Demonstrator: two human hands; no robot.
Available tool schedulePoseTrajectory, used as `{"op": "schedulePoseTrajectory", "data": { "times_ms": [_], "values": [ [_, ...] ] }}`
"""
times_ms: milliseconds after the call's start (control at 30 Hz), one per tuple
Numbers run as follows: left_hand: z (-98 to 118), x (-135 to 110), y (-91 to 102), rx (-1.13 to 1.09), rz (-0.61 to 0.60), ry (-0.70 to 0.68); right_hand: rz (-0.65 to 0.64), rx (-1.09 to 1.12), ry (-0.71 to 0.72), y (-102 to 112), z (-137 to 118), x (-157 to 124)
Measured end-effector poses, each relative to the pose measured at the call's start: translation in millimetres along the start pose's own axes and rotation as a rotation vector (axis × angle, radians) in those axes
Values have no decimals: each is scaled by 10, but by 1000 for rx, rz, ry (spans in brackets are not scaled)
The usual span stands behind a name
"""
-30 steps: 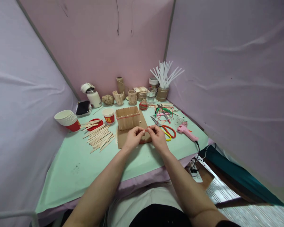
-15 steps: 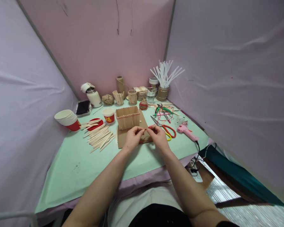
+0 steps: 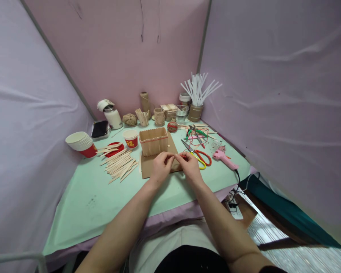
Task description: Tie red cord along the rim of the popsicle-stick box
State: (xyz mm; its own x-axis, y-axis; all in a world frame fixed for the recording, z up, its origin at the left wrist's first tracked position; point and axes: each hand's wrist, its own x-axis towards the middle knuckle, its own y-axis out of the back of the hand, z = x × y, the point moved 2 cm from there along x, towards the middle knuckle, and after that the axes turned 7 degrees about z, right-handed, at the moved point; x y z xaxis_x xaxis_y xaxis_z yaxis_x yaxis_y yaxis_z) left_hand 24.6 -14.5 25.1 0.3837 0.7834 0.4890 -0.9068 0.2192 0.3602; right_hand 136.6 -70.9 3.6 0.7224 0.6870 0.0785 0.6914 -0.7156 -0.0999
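My left hand (image 3: pixel 161 167) and my right hand (image 3: pixel 189 165) meet over a brown cardboard sheet (image 3: pixel 146 167) on the green table (image 3: pixel 102 197). Both pinch a thin red cord (image 3: pixel 182 154) between fingertips, fingers closed and almost touching each other. Just behind the hands stands a small box made of wooden sticks (image 3: pixel 153 141). The part of the cord under my fingers is hidden.
Loose wooden sticks (image 3: pixel 119 163) lie left of the box, with red paper cups (image 3: pixel 81 144) and a single cup (image 3: pixel 130 138). Scissors (image 3: pixel 200 155), pliers (image 3: pixel 195 133) and a pink glue gun (image 3: pixel 224 158) lie to the right. Jars, twine and white straws (image 3: pixel 197 91) line the back.
My two hands have drawn closer together; the gap between the fingertips has closed and less of the red cord shows.
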Motion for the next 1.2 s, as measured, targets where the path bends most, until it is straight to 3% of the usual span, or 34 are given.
{"op": "schedulePoseTrajectory", "data": {
  "times_ms": [200,533,867,1200],
  "values": [
    [7,-9,5,31,14,-31,-7,154,-151,-32,21,-6],
    [15,-2,10,17,4,-17,-42,215,-144,-32,16,-10],
    [-36,21,-4,-92,-44,167,-91,191,-119,0,42,10],
    [-93,42,-52,-223,-129,336,-140,353,-226,17,42,43]
  ]
}}
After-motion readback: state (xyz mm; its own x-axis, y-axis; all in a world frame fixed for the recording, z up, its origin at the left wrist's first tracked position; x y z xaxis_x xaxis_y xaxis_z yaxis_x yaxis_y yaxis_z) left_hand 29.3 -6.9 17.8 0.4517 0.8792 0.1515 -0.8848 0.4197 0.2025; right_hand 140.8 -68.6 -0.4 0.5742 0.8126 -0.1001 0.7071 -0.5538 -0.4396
